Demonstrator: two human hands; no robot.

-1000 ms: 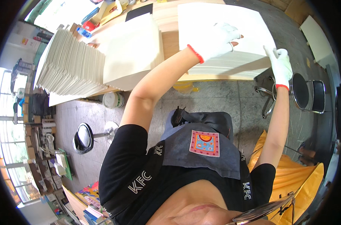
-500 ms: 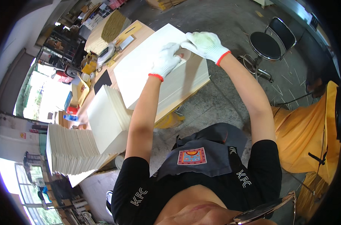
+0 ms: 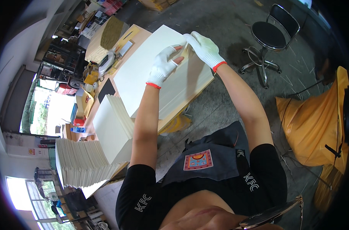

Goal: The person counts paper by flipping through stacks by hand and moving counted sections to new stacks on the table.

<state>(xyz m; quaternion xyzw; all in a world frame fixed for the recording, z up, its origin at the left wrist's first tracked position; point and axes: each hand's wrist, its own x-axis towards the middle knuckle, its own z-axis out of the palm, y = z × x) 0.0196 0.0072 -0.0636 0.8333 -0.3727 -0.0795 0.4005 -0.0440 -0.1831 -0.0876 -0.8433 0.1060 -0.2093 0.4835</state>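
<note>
two hands (image 3: 205, 50) in ribbed-knit gloves (image 3: 161, 66) at a block-like stack (image 3: 143, 61), seemingly paper

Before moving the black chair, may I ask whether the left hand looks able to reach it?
Probably not: the right hand is between the left hand and the chair, with floor beyond.

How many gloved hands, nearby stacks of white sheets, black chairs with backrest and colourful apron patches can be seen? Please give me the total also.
Gloved hands: 2
Nearby white sheet stacks: 3
Black chair: 1
Colourful apron patch: 1
Total: 7
</note>
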